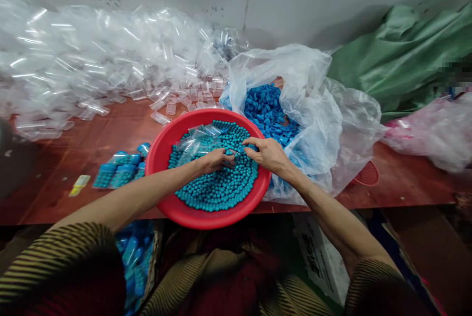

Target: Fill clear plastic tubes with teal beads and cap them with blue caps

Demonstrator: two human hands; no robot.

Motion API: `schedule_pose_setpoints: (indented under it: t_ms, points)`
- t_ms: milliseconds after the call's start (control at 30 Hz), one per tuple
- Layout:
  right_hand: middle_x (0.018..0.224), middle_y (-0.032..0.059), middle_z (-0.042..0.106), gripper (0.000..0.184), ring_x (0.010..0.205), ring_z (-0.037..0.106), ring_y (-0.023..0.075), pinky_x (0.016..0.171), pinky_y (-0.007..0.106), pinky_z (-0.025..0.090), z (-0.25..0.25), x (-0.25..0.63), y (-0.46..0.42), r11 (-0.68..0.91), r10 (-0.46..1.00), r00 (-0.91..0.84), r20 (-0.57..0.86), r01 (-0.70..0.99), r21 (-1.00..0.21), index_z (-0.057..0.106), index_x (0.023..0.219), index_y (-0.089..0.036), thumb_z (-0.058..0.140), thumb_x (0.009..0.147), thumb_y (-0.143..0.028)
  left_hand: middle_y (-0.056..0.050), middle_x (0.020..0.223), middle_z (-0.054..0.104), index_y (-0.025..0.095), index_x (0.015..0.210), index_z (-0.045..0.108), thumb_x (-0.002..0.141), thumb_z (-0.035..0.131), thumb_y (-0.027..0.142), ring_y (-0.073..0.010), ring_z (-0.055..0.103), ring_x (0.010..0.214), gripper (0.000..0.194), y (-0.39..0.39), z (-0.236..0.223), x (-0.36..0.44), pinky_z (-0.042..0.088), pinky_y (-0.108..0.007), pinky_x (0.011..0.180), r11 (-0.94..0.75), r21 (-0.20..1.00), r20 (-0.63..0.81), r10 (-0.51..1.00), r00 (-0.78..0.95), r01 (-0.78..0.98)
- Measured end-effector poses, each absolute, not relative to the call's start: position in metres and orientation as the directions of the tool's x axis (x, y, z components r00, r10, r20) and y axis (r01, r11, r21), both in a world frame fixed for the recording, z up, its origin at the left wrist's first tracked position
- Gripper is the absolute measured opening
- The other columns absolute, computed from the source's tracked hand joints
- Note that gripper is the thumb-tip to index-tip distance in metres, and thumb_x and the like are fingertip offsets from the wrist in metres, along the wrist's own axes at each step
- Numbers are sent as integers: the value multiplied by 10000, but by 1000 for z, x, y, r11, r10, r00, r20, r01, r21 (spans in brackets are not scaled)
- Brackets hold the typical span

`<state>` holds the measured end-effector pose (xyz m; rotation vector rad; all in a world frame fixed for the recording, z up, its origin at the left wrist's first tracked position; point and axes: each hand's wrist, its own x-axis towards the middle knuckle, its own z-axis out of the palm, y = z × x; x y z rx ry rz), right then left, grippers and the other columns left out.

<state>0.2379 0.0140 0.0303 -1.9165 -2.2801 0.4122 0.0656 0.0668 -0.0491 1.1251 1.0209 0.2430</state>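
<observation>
- The left hand [219,160] pinches a clear container [231,153] above beads [212,190], presumably so the red basin [208,221] catches strays.
- The right hand [271,155] curls close; its grip is unclear.

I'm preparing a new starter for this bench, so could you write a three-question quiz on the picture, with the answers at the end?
1. True or false: the left hand and the right hand are both over the red basin.

2. On which side of the basin do the bead-filled containers with blue lids lie on the tabletop?
A) Left
B) Right
C) Directly behind

3. Fill in the missing colour: the open translucent plastic bag beside the basin holds small ____ plastic pieces.

Key: 1 true; 2 A; 3 blue.
</observation>
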Motion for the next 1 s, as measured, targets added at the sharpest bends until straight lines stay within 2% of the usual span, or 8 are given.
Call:
schedule_pose_setpoints:
  t_ms: [133, 267, 400, 467, 567, 700, 833, 1000]
  points:
    - [926, 21, 721, 278, 884, 647, 192, 682, 255, 404, 22, 231, 15, 229, 936, -288, -204, 935, -273, 655, 1064, -269, 470, 875, -355, -23, 795, 626, 164, 941, 585, 660, 698, 268, -125, 587, 708, 320, 65, -36, 41, 426, -246, 622, 573, 797, -574, 618, 537, 192]
    - [1005, 75, 702, 298, 927, 636, 209, 699, 257, 413, 7, 222, 18, 409, 804, -457, -380, 889, -204, 615, 1111, -208, 513, 832, -218, -37, 883, 632, 163, 928, 599, 631, 726, 249, -133, 581, 790, 335, 57, -25, 26, 396, -248, 655, 596, 792, -579, 662, 475, 134]
    - [992, 82, 690, 248, 915, 629, 200, 711, 254, 414, -2, 216, 20, 454, 745, -500, -442, 865, -212, 630, 1033, -188, 472, 843, -159, -37, 851, 640, 160, 925, 602, 618, 732, 273, -132, 588, 748, 352, 51, -23, 19, 400, -252, 645, 585, 802, -566, 679, 468, 120]
    - [971, 76, 678, 208, 902, 623, 204, 701, 259, 414, -3, 216, 20, 437, 775, -489, -400, 872, -220, 629, 1013, -197, 490, 863, -231, -15, 717, 618, 153, 882, 608, 615, 723, 267, -129, 571, 657, 312, 51, -24, 20, 382, -242, 580, 531, 820, -568, 715, 407, 213]
    - [1023, 88, 632, 237, 915, 602, 200, 718, 260, 411, -5, 221, 21, 379, 868, -430, -249, 897, -228, 623, 1002, -182, 519, 871, -351, 22, 564, 547, 149, 812, 606, 624, 701, 225, -115, 511, 533, 224, 53, -29, 30, 350, -230, 498, 399, 833, -519, 802, 294, 383]
    - [957, 81, 643, 261, 877, 594, 181, 744, 255, 405, -8, 229, 21, 287, 927, -352, -131, 889, -358, 603, 1038, -133, 541, 868, -321, 25, 564, 537, 147, 886, 542, 739, 600, 201, -111, 526, 508, 167, 54, -40, 53, 431, -242, 521, 378, 806, -512, 831, 216, 456]
    - [959, 69, 673, 397, 847, 609, 169, 754, 253, 417, -9, 231, 20, 249, 948, -315, -46, 822, -512, 504, 1240, -127, 543, 867, -255, -16, 655, 597, 160, 1097, 497, 786, 547, 212, -169, 602, 630, 320, 50, -47, 61, 466, -279, 588, 301, 742, -501, 843, 197, 599]
    - [1087, 94, 665, 402, 953, 610, 185, 846, 274, 417, -8, 230, 16, 270, 945, -328, -11, 798, -539, 505, 1263, -137, 524, 878, -252, -85, 893, 639, 214, 1109, 606, 710, 636, 225, -287, 583, 959, 400, 43, -41, 40, 426, -351, 808, 57, 614, -443, 850, 284, 787]
